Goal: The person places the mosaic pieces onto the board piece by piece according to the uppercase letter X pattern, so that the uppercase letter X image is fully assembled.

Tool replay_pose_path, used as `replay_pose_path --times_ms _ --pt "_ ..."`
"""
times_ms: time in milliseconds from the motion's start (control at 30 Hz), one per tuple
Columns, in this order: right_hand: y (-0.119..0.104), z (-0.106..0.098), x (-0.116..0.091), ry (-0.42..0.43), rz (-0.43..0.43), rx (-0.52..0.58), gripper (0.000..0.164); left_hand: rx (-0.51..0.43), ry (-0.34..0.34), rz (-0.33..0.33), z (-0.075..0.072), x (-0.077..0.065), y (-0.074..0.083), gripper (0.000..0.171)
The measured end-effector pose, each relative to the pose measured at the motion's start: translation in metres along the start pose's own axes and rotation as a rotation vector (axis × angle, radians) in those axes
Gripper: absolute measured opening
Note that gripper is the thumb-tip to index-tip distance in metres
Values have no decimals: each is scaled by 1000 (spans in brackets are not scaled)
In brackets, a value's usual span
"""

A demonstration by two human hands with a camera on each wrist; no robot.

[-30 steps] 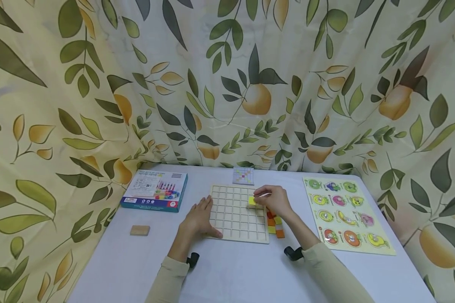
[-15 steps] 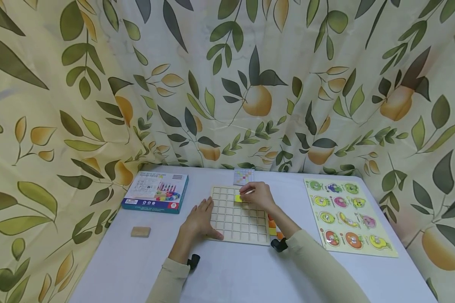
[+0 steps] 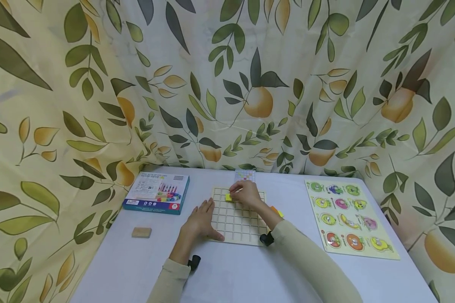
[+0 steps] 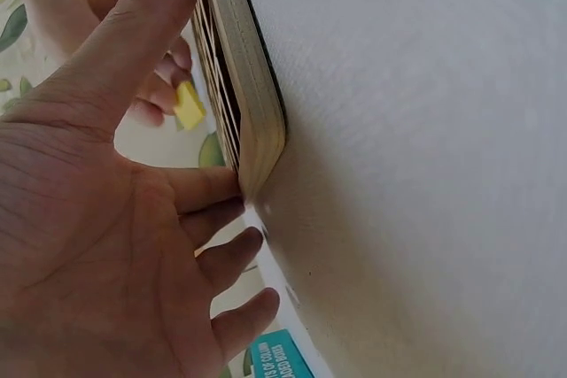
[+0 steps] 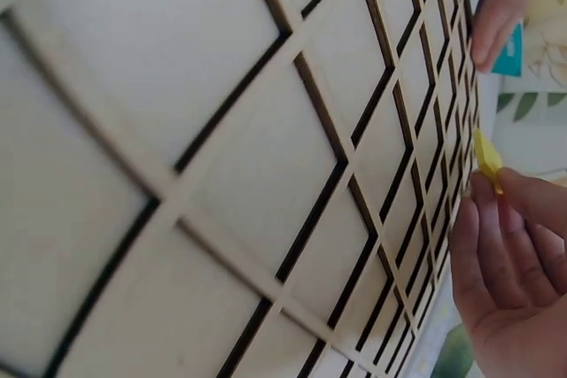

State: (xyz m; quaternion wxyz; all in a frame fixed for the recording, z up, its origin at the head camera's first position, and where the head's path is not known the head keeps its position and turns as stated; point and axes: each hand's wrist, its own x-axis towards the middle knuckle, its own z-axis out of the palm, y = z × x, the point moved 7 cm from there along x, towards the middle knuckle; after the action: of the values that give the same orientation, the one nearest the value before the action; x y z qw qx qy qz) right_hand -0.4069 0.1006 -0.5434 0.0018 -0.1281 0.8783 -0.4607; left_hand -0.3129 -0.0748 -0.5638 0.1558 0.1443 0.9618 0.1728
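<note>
Yellow tile, fingertip-pinched by the right hand with the board beneath, should handle light and stiff, best gripped by opposite edges; the left hand, fingers extended, touches the board's side.

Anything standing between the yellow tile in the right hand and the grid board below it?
Nothing visible. The right hand pinches the yellow tile at the far part of the grid board; the left hand is at the board's left edge, apart from the tile.
</note>
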Motion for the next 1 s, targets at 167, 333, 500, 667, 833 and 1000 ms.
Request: replay_pose_path --times_ms 167,333,500,667,833,1000 --pt "1 8 6 3 21 -15 11 -15 0 -2 0 0 1 134" --pt "5 17 12 -7 42 -46 8 -24 -2 -6 -2 -1 3 134" --pt "6 23 13 -18 39 -53 8 -22 -6 -14 -2 -3 3 134" --pt "2 19 7 -18 26 -74 10 -8 -9 -14 0 -2 4 134" --pt "-3 10 -5 -10 28 -44 11 -20 -10 -18 1 -1 3 135" --pt "-7 -9 -20 30 9 -5 11 -29 -7 -25 1 0 1 134"
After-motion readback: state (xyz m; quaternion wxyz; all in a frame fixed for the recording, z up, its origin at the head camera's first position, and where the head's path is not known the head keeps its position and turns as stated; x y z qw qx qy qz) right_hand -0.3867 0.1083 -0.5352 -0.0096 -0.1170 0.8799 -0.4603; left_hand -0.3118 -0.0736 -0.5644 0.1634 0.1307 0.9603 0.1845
